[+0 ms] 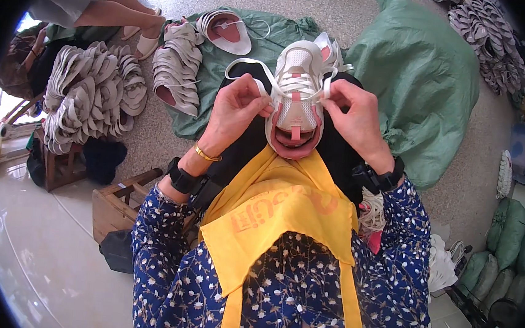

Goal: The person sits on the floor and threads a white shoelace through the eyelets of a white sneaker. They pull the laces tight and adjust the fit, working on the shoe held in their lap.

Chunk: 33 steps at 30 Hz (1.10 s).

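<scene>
A white and pink sneaker upper (pixel 298 120) rests on my lap, its toe pointing away and its pink-lined opening toward me. White shoelace (pixel 246 60) runs through its eyelets, with a loop crossing over the tongue. My left hand (pixel 240 105) pinches the lace at the left side of the shoe. On the right side, my right hand (pixel 356 113) grips the other part of the lace between thumb and fingers. Behind the toe, part of another white and pink upper (pixel 328 48) shows.
Stacked uppers (pixel 178 65) and a single upper (pixel 225 30) lie on a green sheet (pixel 273 26). A full green sack (pixel 414 83) stands right. Piled uppers (pixel 92 95) sit at left near a wooden stool (pixel 114 208). A person's legs (pixel 123 14) are at the upper left.
</scene>
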{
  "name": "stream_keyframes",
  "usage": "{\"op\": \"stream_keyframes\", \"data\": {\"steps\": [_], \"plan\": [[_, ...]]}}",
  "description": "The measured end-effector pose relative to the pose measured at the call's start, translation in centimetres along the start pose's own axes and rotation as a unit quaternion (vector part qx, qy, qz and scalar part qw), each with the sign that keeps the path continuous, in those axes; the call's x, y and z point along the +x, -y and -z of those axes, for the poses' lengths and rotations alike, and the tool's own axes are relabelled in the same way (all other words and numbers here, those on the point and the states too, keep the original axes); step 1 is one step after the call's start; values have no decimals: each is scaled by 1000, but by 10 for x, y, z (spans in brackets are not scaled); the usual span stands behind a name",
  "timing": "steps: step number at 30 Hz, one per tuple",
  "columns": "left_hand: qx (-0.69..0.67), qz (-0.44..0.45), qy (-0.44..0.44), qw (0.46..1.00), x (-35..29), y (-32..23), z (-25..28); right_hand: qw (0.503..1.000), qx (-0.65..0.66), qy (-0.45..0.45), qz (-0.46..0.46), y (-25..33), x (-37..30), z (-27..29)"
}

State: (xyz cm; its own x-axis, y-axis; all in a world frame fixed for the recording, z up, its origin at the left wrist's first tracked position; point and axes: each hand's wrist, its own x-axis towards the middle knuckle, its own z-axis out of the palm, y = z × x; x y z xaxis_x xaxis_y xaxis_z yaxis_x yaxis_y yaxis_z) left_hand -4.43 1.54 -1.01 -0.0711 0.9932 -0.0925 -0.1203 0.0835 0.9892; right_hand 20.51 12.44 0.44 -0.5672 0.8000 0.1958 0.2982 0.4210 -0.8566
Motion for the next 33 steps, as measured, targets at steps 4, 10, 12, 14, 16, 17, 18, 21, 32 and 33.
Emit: {"op": "stream_keyframes", "data": {"steps": [4,10,12,14,16,17,18,21,32,33], "plan": [[-26,-9,-8,1000,1,-1,-3,987,-137,35,77,19,11,1],[-50,-10,-30,998,1,4,-8,996,41,31,-79,-3,6,-6],[-62,-16,-37,997,2,7,-9,986,108,32,-126,-8,3,-1],[-51,-16,-46,998,2,10,-8,986,93,29,-136,-5,-3,0],[-38,-7,-61,997,2,7,-11,984,101,25,-144,-6,-10,0],[16,-12,-71,997,2,7,-11,982,119,17,-146,-6,-11,0],[71,-17,-79,994,2,7,-10,979,137,8,-149,-5,-13,-1],[162,-14,-97,982,2,2,-13,976,157,-7,-153,-2,-15,-1],[302,-133,-135,934,1,-6,-37,992,-101,-18,73,39,-14,0],[285,-103,-137,943,1,-5,-34,990,-112,-9,84,38,-14,0]]}}
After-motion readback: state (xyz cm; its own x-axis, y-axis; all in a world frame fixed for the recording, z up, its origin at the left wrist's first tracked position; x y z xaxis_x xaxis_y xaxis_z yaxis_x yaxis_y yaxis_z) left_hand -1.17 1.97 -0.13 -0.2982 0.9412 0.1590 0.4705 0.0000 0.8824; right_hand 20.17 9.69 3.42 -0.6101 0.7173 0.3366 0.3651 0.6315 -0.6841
